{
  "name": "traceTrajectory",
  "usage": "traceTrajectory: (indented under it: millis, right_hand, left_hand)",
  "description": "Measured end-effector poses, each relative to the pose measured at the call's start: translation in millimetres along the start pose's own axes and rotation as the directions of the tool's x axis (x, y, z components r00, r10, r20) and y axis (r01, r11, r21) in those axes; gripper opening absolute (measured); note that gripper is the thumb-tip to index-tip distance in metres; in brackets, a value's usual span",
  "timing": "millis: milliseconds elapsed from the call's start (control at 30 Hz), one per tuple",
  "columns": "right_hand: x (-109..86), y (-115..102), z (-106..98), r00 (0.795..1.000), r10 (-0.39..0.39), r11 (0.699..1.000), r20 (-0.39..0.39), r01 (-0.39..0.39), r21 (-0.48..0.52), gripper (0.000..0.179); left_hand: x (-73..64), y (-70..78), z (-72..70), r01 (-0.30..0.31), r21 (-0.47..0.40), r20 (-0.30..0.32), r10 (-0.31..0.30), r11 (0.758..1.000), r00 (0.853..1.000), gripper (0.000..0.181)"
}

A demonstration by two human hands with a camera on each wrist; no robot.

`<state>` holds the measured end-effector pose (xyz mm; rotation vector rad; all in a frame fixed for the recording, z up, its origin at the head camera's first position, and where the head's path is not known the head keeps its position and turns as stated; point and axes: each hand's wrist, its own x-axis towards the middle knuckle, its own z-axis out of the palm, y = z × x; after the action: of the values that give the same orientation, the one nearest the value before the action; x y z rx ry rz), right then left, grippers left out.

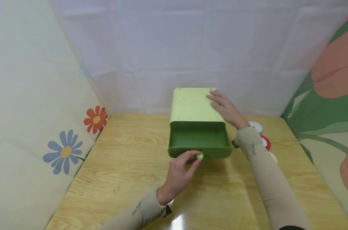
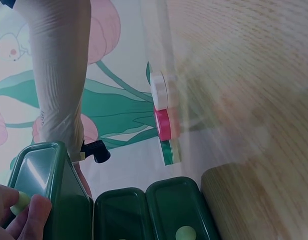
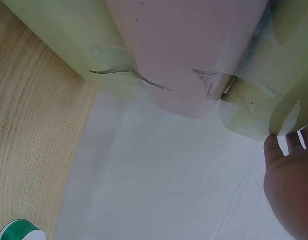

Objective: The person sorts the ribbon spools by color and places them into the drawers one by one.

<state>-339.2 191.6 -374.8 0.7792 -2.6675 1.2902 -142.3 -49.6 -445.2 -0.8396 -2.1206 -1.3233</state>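
A small drawer cabinet (image 1: 195,103) with a pale green top stands on the table, its dark green top drawer (image 1: 200,137) pulled out and nothing visible inside. My left hand (image 1: 178,172) pinches the drawer's round light green knob (image 1: 200,156) between thumb and fingers. In the left wrist view, two lower drawer fronts (image 2: 176,205) show beneath, one with a round knob (image 2: 186,233). My right hand (image 1: 225,107) rests with extended fingers on the top's right edge. The right wrist view shows that hand (image 3: 288,182) against the cabinet's pale green and pink side (image 3: 183,45).
To the right of the cabinet, partly behind my right forearm, several ribbon rolls stand in a row: a white roll (image 1: 255,126), a red roll (image 1: 266,142) and a cream one (image 1: 273,157). A green roll (image 2: 166,151) shows in the left wrist view. White sheeting (image 1: 151,48) hangs behind the table (image 1: 119,159).
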Motion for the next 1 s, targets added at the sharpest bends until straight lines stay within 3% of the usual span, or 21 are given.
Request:
traceTrajectory:
  millis: [1000]
  right_hand:
    - [0.3, 4.5, 1.1, 1.000, 0.002, 0.999, 0.010, -0.002, 0.032, 0.051]
  left_hand:
    - [-7.2, 8.5, -0.3, -0.008, -0.020, -0.003, 0.008, 1.000, 1.000, 0.018]
